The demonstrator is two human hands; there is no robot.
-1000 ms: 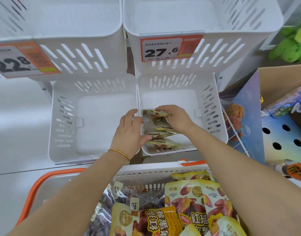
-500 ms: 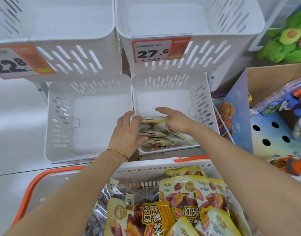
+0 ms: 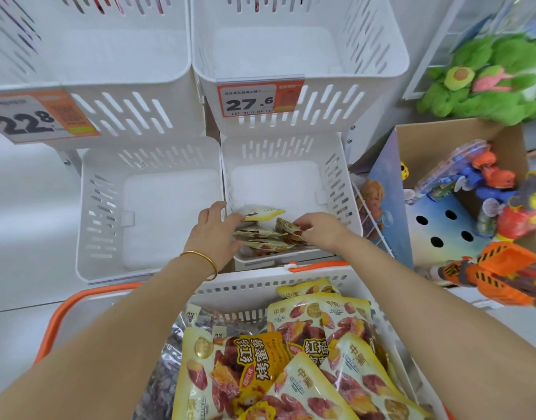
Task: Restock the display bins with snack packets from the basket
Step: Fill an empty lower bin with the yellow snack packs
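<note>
and the right hand (image 3: 318, 230) has come off the top of the pile. a second ago it lay flat with fingers stretched far across it, now it's pulled back to the near right and its fingers curl in, pinching one brown-edged packet (image 3: 286, 227). left hand (image 3: 213, 234) has slid further over the bin's left wall and now holds the row of packets (image 3: 260, 239) between fingertips and thumb. the far packet (image 3: 260, 213) has tipped up, its pale yellow face showing where only an edge showed before. the row has spread out looser.
</note>
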